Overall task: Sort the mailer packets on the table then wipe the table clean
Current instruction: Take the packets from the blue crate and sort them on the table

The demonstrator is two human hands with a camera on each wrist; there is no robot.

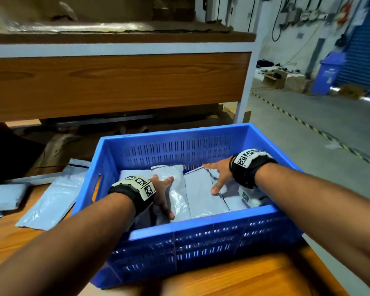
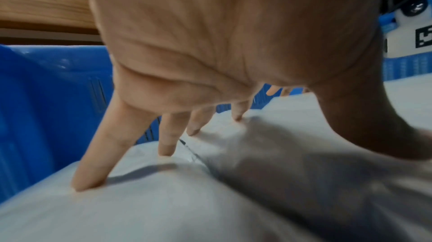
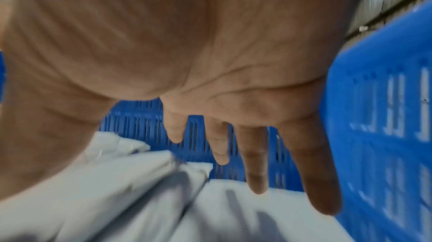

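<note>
Several grey mailer packets (image 1: 203, 195) lie stacked inside a blue slotted crate (image 1: 201, 240) on the wooden table. My left hand (image 1: 163, 194) is spread flat in the crate's left half, its straight fingertips (image 2: 78, 185) pressing down on the packets (image 2: 163, 199). My right hand (image 1: 219, 177) hovers just above the packets (image 3: 210, 209) in the right half with fingers (image 3: 257, 172) straight and spread, holding nothing. More grey packets (image 1: 51, 201) lie loose on the table left of the crate.
The wooden table (image 1: 244, 278) runs under the crate, its right edge close by. A wood-panelled workbench (image 1: 115, 82) stands behind. To the right is open concrete floor (image 1: 320, 129) with hazard tape, a blue bin (image 1: 327, 73) and cardboard boxes.
</note>
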